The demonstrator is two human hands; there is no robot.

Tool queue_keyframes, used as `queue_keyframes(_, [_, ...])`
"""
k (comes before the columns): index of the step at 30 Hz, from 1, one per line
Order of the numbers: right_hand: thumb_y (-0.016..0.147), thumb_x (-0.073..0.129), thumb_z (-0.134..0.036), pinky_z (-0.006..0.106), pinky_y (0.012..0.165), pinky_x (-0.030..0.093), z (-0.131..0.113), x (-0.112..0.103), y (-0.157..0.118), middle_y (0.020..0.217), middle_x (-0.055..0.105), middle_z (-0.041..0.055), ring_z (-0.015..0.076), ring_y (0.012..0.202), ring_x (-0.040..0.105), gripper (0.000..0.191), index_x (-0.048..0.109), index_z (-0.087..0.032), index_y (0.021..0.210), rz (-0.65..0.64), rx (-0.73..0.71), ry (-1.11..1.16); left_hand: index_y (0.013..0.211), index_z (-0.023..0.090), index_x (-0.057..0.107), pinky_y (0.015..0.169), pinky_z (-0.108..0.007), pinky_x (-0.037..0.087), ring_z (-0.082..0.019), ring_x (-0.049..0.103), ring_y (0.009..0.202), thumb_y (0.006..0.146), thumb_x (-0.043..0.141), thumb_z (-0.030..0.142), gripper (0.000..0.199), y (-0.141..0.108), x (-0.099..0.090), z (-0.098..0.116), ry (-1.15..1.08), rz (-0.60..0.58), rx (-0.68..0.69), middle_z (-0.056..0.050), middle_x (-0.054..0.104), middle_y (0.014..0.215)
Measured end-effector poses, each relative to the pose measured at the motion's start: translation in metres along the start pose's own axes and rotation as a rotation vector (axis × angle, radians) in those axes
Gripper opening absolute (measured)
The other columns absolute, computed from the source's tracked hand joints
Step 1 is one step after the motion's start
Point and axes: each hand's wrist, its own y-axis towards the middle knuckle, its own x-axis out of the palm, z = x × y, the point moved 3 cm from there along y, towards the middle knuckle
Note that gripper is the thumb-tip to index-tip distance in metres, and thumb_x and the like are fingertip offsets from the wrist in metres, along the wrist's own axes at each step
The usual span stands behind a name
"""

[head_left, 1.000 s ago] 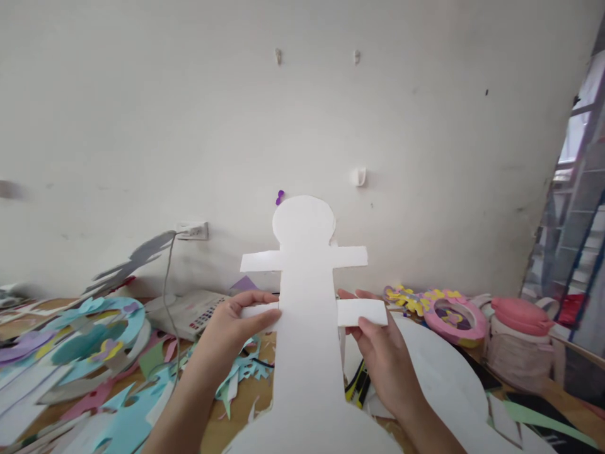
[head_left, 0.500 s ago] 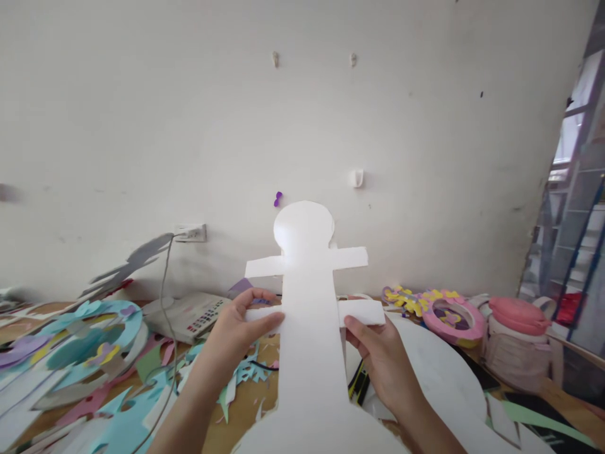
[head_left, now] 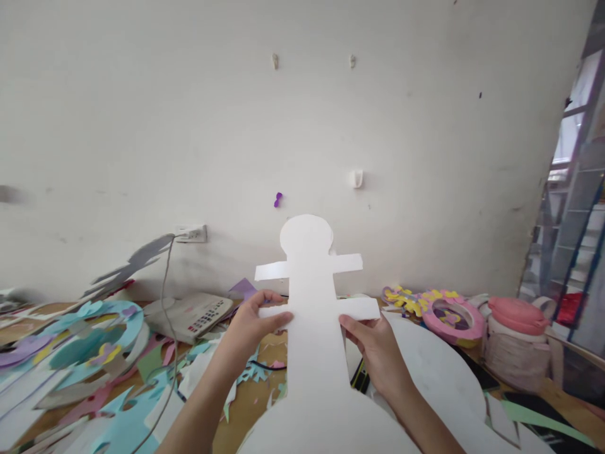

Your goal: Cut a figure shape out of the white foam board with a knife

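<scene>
A large white board cutout [head_left: 312, 340] stands before me, with a rounded top, a straight neck, side tabs and a wide curved base running past the lower picture edge. My left hand [head_left: 259, 321] pinches its lower left tab, thumb on the near face close to the neck. Opposite, my right hand [head_left: 371, 340] grips the lower right tab in the same way, fingers behind the board. The upper left tab [head_left: 271, 271] and upper right tab [head_left: 348, 262] stick out above my hands, untouched.
Paper scraps [head_left: 127, 416] and a blue ring-shaped piece [head_left: 137, 321] lie left, near a keypad device [head_left: 201, 315] and its cord. On the right are a white disc [head_left: 425, 372], a pink ring [head_left: 454, 318] and a pink bag [head_left: 517, 347]. A wall [head_left: 189, 126] rises behind.
The cutout's top has dropped lower and looks slightly smaller, its upper part tilted farther away. Both hands have kept hold of the tabs and come slightly closer together in view.
</scene>
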Motion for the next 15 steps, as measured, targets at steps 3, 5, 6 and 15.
queue_keyframes(3, [0.055,0.092,-0.031,0.032,0.069,0.057,-0.001,-0.002,0.003,0.079,0.077,0.0034,0.0199,0.070,0.069,0.038,0.069,-0.018,0.082,-0.002,0.034,0.042,0.083,0.022,0.054,0.040,-0.018,0.032,-0.011,0.052,0.043,0.054,0.085,0.040,0.046,0.003,-0.002,-0.003,-0.048,-0.038,-0.034,0.005,0.064,0.061])
queue_keyframes(5, [0.055,0.092,-0.032,0.030,0.067,0.056,-0.004,-0.007,0.007,0.076,0.075,0.0019,0.0174,0.067,0.067,0.037,0.070,-0.017,0.081,0.049,0.020,0.093,0.083,0.023,0.052,0.042,-0.019,0.034,-0.011,0.053,0.044,0.056,0.083,0.039,0.044,0.007,-0.004,-0.005,-0.045,-0.058,-0.031,0.005,0.063,0.059])
queue_keyframes(6, [0.054,0.092,-0.032,0.029,0.066,0.056,-0.006,-0.010,0.008,0.076,0.075,0.0011,0.0163,0.066,0.067,0.037,0.070,-0.017,0.080,0.079,0.006,0.116,0.082,0.023,0.052,0.042,-0.019,0.035,-0.012,0.053,0.044,0.057,0.082,0.039,0.042,0.009,-0.005,-0.006,-0.015,-0.060,-0.019,0.005,0.063,0.058])
queue_keyframes(15, [0.065,0.086,-0.040,0.033,0.068,0.057,-0.007,-0.010,0.006,0.076,0.073,0.0015,0.0197,0.068,0.070,0.036,0.064,-0.018,0.083,-0.098,0.057,-0.037,0.064,0.023,0.056,0.049,-0.025,0.037,-0.023,0.063,0.055,0.066,0.061,0.016,0.009,0.035,-0.014,-0.028,0.629,0.073,0.142,-0.001,0.057,0.051])
